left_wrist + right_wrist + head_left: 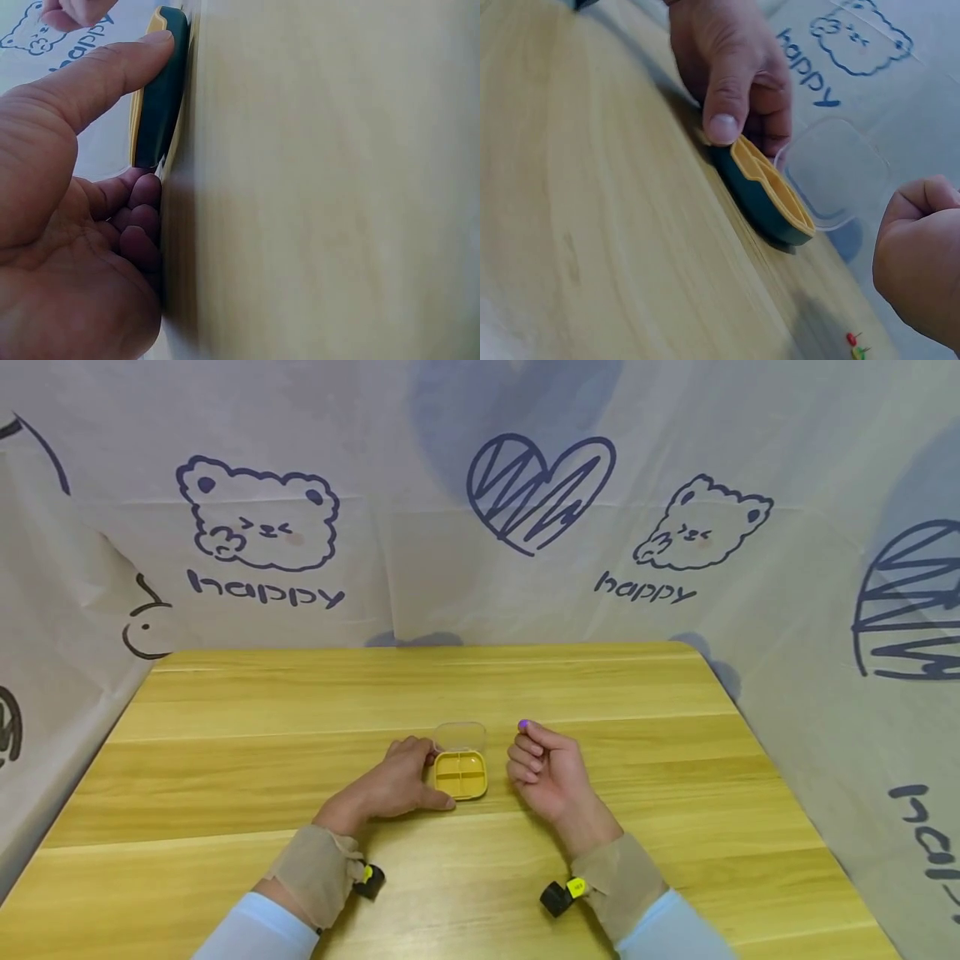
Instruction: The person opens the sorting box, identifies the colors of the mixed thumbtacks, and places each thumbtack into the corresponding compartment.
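Observation:
A small pillbox (461, 775) stands on the table, dark green outside with a yellow four-way divided inside; its compartments hold nothing. Its clear lid (840, 169) is swung back, away from the person. My left hand (401, 781) holds the box from the left, thumb at the near side and fingers around the far side. In the left wrist view the thumb lies against the dark green wall (161, 97). To the right of the box, my right hand (551, 772) pinches a tiny purple pushpin (523, 724) between thumb and forefinger, other fingers curled in.
In the right wrist view, a red pushpin (852, 339) and a yellow-green one (858, 352) lie on the wooden table (225, 735) near the right hand. A printed cloth (420, 552) hangs behind the table and along its sides.

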The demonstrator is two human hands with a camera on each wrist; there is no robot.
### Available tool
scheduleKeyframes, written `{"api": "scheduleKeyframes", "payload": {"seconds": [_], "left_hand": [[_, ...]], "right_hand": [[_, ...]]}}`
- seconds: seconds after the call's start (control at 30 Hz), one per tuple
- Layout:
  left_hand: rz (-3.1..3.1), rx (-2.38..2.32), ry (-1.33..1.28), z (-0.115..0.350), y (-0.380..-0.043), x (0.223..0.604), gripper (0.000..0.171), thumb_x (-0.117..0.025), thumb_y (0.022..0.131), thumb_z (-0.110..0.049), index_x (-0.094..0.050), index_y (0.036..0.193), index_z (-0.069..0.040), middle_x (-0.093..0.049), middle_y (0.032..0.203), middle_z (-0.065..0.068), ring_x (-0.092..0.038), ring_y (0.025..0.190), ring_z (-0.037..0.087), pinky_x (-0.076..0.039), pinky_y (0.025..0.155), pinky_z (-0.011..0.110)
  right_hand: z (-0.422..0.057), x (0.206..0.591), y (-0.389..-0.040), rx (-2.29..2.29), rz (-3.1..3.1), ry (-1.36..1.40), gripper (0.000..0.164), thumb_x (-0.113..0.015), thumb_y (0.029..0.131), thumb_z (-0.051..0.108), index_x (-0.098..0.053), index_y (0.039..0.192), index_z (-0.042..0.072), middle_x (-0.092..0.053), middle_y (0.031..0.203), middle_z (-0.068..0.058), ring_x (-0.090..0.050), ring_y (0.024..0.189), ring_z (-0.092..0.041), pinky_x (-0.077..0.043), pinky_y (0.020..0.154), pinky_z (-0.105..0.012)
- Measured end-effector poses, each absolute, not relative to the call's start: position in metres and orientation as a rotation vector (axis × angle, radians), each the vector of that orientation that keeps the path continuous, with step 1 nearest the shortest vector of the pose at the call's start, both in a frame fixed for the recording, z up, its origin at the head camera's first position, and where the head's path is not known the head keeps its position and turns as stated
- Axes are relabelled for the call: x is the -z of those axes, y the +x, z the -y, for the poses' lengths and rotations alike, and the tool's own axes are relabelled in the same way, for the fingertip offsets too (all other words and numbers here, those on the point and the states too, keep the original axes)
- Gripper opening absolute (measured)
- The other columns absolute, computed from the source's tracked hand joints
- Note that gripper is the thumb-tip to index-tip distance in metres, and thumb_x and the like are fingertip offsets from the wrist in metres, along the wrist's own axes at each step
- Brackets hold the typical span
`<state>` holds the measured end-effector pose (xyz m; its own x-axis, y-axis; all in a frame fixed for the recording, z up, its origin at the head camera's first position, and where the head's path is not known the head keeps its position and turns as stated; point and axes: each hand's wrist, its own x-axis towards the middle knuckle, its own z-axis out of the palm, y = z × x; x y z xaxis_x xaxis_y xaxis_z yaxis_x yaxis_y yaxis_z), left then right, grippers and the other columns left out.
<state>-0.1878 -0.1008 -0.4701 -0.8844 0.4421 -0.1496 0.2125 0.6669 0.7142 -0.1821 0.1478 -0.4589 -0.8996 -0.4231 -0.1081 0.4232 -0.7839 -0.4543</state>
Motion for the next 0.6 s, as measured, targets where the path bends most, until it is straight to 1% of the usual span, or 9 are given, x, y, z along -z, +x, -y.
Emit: {"api": "scheduleKeyframes", "payload": {"seconds": [0.17, 0.37, 0.5, 0.6], "left_hand": [[-2.589, -1.044, 0.527, 0.1, -0.188, 0.471, 0.065, -0.086, 0.066, -0.043, -0.056, 0.114, -0.01, -0.052, 0.102, 0.004, -0.04, 0.096, 0.024, -0.038, 0.085, 0.041], [-2.594, -1.053, 0.534, 0.1, -0.188, 0.472, 0.065, -0.086, 0.065, -0.042, -0.056, 0.114, -0.011, -0.052, 0.104, 0.005, -0.04, 0.096, 0.024, -0.038, 0.085, 0.041], [-2.599, -1.049, 0.537, 0.1, -0.187, 0.472, 0.065, -0.086, 0.065, -0.042, -0.056, 0.114, -0.011, -0.052, 0.105, 0.005, -0.041, 0.097, 0.024, -0.038, 0.085, 0.041], [-2.608, -1.043, 0.545, 0.1, -0.188, 0.472, 0.067, -0.086, 0.066, -0.043, -0.055, 0.115, -0.01, -0.052, 0.105, 0.005, -0.041, 0.097, 0.024, -0.038, 0.086, 0.041]], "right_hand": [[-0.135, 0.455, -0.186, 2.526, -0.983, -0.065, 0.02, -0.046, 0.101, 0.014, -0.051, 0.081, 0.011, -0.029, 0.062, 0.005, -0.018, 0.052, -0.009, -0.019, 0.045, -0.02], [-0.121, 0.453, -0.189, 2.441, -1.279, -0.069, 0.012, -0.049, 0.098, 0.011, -0.056, 0.088, 0.007, -0.031, 0.058, 0.007, -0.023, 0.049, -0.007, -0.024, 0.042, -0.019], [-0.116, 0.452, -0.191, 2.39, -1.431, -0.066, 0.01, -0.052, 0.097, 0.011, -0.057, 0.089, 0.007, -0.032, 0.057, 0.007, -0.025, 0.046, -0.007, -0.026, 0.04, -0.019], [-0.113, 0.452, -0.191, 2.339, -1.563, -0.073, 0.011, -0.056, 0.096, 0.012, -0.058, 0.091, 0.003, -0.033, 0.054, 0.007, -0.027, 0.044, -0.007, -0.026, 0.04, -0.019]]}}
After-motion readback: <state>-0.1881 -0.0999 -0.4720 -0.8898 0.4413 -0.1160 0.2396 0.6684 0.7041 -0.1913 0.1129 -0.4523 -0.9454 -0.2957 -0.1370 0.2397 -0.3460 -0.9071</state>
